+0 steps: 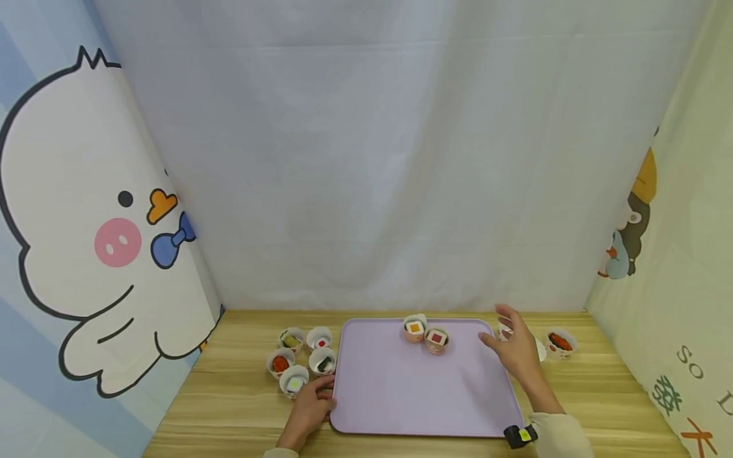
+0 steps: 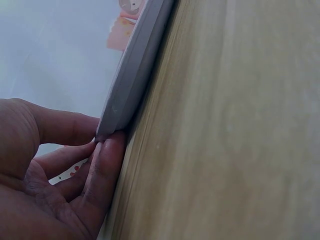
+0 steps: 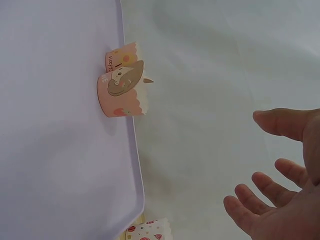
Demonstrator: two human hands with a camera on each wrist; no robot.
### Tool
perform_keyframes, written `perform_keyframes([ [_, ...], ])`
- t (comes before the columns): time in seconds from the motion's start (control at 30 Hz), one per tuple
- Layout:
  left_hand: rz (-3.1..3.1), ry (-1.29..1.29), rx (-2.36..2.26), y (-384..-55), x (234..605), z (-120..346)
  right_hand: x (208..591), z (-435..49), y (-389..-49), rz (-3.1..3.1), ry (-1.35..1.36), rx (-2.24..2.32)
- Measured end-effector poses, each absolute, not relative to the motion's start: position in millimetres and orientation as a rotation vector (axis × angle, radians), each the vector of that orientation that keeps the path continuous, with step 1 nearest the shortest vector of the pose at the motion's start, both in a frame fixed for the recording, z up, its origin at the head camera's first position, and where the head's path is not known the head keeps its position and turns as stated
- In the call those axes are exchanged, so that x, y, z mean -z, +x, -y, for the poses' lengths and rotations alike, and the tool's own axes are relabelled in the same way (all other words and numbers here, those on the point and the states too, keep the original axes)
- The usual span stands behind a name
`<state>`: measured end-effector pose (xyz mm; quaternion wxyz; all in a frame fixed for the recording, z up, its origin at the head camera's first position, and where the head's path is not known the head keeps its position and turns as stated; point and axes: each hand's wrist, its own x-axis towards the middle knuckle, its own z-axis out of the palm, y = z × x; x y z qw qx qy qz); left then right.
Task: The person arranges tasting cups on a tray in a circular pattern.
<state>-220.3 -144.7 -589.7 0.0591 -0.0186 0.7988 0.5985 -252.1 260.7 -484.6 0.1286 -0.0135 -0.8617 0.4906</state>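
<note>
A lilac tray (image 1: 424,401) lies on the wooden table. At its left edge, near the front corner, my left hand (image 1: 309,410) pinches the rim between thumb and fingers, as the left wrist view shows at the tray side (image 2: 137,70). Two pink paper cups stand by the tray's far edge: one with a white and orange piece of sushi (image 1: 415,328), the other with a white and dark red piece (image 1: 438,338). Over the tray's right side my right hand (image 1: 515,346) is raised with fingers spread, holding nothing. It partly hides the cups behind it.
Several paper cups with food pieces cluster left of the tray, among them a cup with orange-red food (image 1: 280,362) and a white cup (image 1: 294,381). Right of the tray stands another cup with red food (image 1: 560,343). A pale curtain (image 1: 372,191) hangs behind the table.
</note>
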Motion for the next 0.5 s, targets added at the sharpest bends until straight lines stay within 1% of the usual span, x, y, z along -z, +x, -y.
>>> perform_keyframes([
  [0.5, -2.390, -0.067, -1.834, -219, 587, 144, 484, -287, -240, 2.479, -0.062, -1.348],
])
